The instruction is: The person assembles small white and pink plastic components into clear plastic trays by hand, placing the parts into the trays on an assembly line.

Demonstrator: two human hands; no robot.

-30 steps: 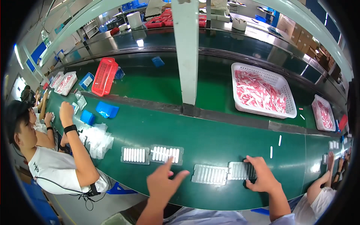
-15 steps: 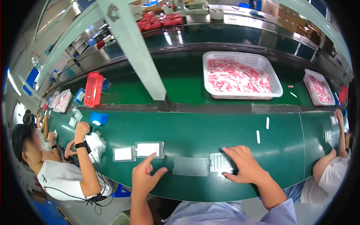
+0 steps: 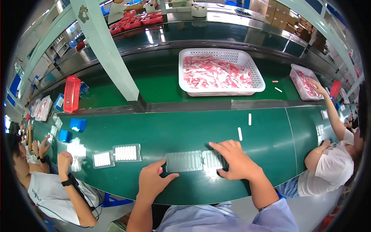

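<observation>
Thin clear blister tray [image 3: 184,161] looks light, flexible; left hand [image 3: 151,181] touches its nine-o'clock edge, fingers spread; right hand [image 3: 234,160] lies flat, open, on the neighbouring tray [image 3: 211,159].

A long green conveyor belt [image 3: 185,127] curves across the room. At eleven o'clock a pale green pillar [image 3: 108,54] rises from a dark divider strip [image 3: 216,105]. At twelve o'clock, a glossy dark worktop [image 3: 216,29] reflects bright overhead light. Cardboard boxes [image 3: 270,7] stack at one o'clock.

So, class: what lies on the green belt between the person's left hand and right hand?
A clear plastic blister tray lies between the left hand and right hand, head view.
</observation>
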